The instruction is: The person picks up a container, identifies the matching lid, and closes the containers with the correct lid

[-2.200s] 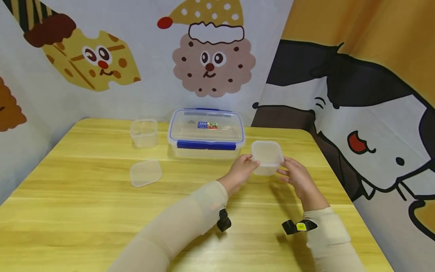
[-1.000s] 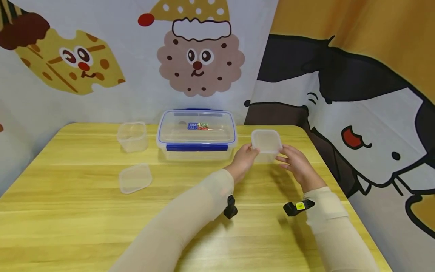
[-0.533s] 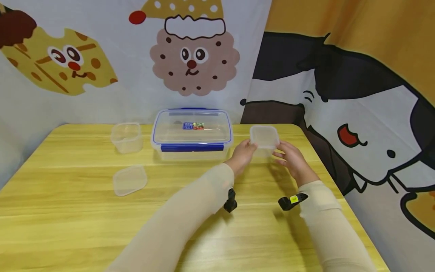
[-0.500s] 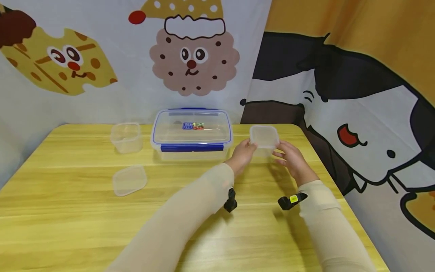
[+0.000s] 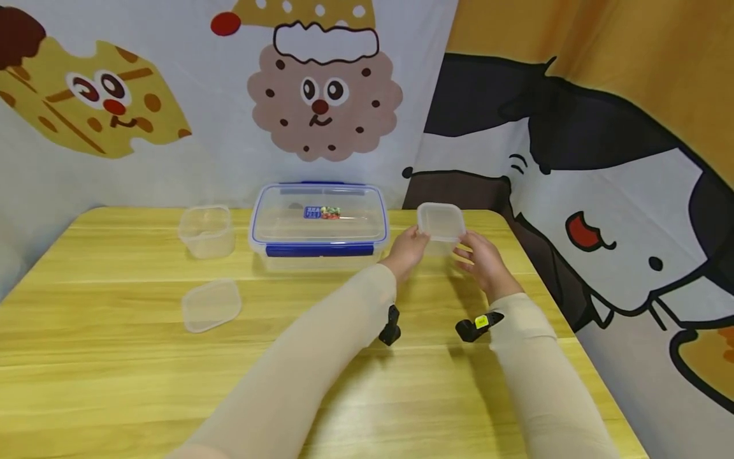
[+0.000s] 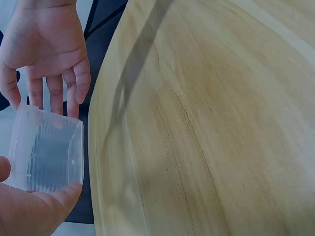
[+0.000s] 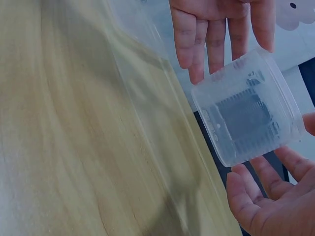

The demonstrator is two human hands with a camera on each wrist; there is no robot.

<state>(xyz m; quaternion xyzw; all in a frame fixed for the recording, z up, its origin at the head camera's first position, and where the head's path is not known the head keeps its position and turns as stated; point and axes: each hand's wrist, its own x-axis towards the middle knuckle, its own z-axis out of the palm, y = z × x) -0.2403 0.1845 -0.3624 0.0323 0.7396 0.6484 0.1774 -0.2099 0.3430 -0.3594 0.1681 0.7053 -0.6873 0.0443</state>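
A small clear square food container (image 5: pixel 441 222) with a frosted lid is held up at the table's back right, beside the large box. My left hand (image 5: pixel 407 252) grips its left side, thumb at the lid's rim. On the opposite side my right hand (image 5: pixel 483 261) holds it with thumb near the lid and fingertips along the wall. The right wrist view shows the container (image 7: pixel 241 113) from its ribbed side, with fingers of both hands around it. Far left, an open clear container (image 5: pixel 208 233) stands upright, and a loose frosted lid (image 5: pixel 211 306) lies in front of it.
A large clear storage box (image 5: pixel 318 223) with blue clips and a blue-edged lid stands at the back middle, close left of my left hand. The wooden table (image 5: pixel 143 382) ends just behind the container. A cartoon-printed curtain (image 5: pixel 367 172) hangs behind and at right.
Both hands have carried the lidded container away from me toward the table's back edge. The head view has turned slightly right; the box, open container and loose lid stay put on the table.
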